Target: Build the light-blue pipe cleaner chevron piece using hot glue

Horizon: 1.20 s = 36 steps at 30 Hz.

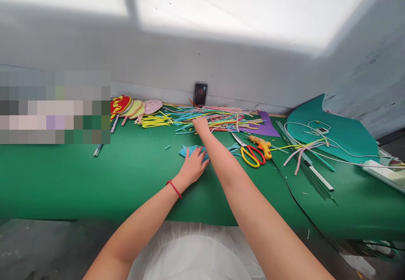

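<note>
My left hand (pixel 195 166), with a red cord on its wrist, lies with fingers spread on a bundle of light blue pipe cleaners (pixel 185 150). The bundle's ends stick out on both sides of the hand. Further back, my right hand (pixel 200 124) reaches into a loose pile of mixed-colour pipe cleaners (pixel 221 117). Its fingers are curled down among the strands, and what they hold is hidden. Yellow pipe cleaners (pixel 155 121) lie left of that pile. Scissors (pixel 249 152) with red and yellow handles rest right of my right forearm.
A yellow hot glue gun (pixel 263 145) lies beside the scissors, its black cord running over the table edge. To the right are a teal sheet (pixel 344 138), white cables and a power strip (pixel 381 172). Round colourful pieces (pixel 136 109) lie at the back left, near a blurred-out area.
</note>
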Tool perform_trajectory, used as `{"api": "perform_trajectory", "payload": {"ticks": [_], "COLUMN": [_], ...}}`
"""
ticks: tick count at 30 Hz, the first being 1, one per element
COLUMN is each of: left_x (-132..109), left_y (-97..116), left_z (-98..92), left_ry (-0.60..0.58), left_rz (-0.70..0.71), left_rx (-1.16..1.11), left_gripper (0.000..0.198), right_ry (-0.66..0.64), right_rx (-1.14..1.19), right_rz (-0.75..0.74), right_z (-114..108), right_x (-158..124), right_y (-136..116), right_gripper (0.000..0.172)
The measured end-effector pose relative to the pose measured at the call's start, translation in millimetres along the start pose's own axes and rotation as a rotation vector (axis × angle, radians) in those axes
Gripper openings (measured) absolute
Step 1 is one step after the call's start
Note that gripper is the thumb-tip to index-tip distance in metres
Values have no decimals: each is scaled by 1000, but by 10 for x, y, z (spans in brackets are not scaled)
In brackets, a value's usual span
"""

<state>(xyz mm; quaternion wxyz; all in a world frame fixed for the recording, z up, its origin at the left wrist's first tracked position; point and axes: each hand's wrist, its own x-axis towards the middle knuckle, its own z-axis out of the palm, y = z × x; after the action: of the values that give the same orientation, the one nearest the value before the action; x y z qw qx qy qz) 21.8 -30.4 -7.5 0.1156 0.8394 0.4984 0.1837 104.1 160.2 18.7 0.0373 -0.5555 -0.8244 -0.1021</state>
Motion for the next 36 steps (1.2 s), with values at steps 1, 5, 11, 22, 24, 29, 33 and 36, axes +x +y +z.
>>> {"api": "perform_trajectory", "payload": {"ticks": [1,5,11,22,24,29,33,36], "left_x": [-1,-5,0,50,64,105,136,162], "left_y": [12,64,65,-52,-89,-124,-122,-150], "left_z": [3,-2,-23,-75,-70,-61,-75,-79], "left_ry": [-3,-12,5,145,164,203,191,135], "left_rz": [4,15,-15,-59,-61,-45,-48,-123], "left_rx": [-10,-44,-94,-122,-143,-313,-620,-879], "left_gripper": [45,45,40,32,33,35,36,46], "right_ry": [-1,13,253,638,617,493,384,363], "right_rx": [-4,-18,40,218,227,199,228,367], "right_rz": [-3,-33,19,-574,-491,-179,-95,-111], "right_z": [4,-30,-431,-1027,-749,-218,-181,-192], "right_x": [6,-32,37,-1055,-1362,-1825,-1921,-1905], "right_y": [12,70,9,-285,-94,386,483,449], "right_gripper": [40,37,34,31,29,27,24,20]}}
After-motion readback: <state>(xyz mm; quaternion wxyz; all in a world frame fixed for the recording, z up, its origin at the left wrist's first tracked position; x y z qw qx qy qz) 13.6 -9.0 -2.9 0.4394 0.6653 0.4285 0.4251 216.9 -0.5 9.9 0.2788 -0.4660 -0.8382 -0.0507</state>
